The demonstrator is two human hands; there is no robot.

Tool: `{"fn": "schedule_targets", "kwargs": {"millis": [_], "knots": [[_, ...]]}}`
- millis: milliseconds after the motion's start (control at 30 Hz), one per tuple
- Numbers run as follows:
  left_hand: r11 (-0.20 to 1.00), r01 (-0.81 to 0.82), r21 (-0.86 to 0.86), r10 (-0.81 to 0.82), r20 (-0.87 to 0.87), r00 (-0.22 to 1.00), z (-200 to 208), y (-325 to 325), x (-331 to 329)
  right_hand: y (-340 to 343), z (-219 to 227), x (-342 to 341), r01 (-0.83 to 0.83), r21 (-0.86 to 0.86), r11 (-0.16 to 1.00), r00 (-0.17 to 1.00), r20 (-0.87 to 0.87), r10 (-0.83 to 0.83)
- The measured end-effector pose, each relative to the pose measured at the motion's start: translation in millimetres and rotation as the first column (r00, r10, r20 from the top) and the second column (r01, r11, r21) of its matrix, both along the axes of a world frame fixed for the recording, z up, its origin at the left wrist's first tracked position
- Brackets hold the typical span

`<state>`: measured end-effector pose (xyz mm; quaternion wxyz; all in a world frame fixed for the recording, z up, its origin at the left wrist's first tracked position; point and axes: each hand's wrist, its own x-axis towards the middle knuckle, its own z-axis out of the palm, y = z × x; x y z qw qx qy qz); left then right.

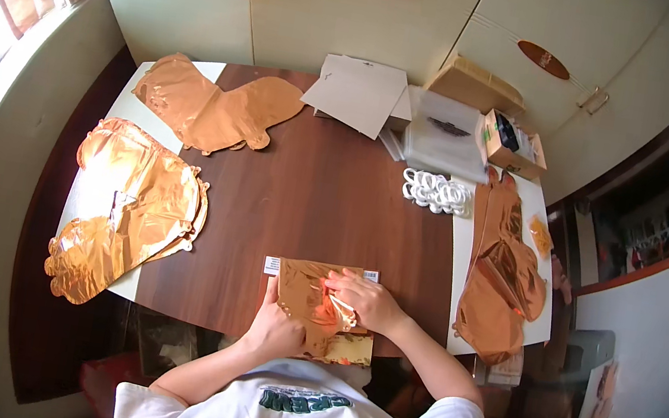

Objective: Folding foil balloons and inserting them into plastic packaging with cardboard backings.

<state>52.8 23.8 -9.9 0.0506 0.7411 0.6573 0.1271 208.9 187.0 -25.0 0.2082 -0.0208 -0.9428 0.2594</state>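
A folded copper-coloured foil balloon (pixel 305 283) lies flat at the near edge of the table, in front of my body. My left hand (pixel 278 329) grips its left lower edge, the thumb pointing up along the side and the other fingers partly hidden. Across its right side rests my right hand (pixel 372 302), fingers stretched out and pressing on the shiny surface. Beneath the foil, a flat piece with white printed labels (pixel 371 276) shows at both upper corners. A gold-toned patterned strip (pixel 352 349) sticks out below, toward my shirt.
Flat foil balloons lie at the far left (pixel 211 106), near left (pixel 135 195) and right (pixel 503 275). White rings (pixel 438 192), clear plastic bags (pixel 447 144), white card (pixel 357 94) and a small open box (pixel 519 151) stand at the back right. Cabinets (pixel 356 20) border the table's far side.
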Motion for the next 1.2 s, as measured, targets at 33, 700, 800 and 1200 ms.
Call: {"fn": "schedule_targets", "kwargs": {"millis": [33,700,800,1200], "knots": [[1.000,0.002,-0.008,-0.002,0.003,1.000,0.7,-0.1,-0.7,-0.4,1.0,-0.5,0.000,0.017,1.000,1.000,-0.005,0.000],[0.977,0.136,-0.167,-0.107,0.175,0.979,20.6,50.1,-65.1,-0.1,2.8,-2.1,0.006,-0.042,0.999,0.999,0.043,-0.004],[0.973,0.134,-0.190,-0.106,0.147,0.983,18.2,47.0,-59.9,-0.2,1.7,-2.7,0.020,-0.026,0.999,1.000,0.008,-0.020],[0.976,0.099,-0.192,-0.081,0.098,0.992,13.7,39.8,-56.6,7.1,35.4,-5.1,-0.102,-0.227,0.969,0.981,0.138,0.135]]}}
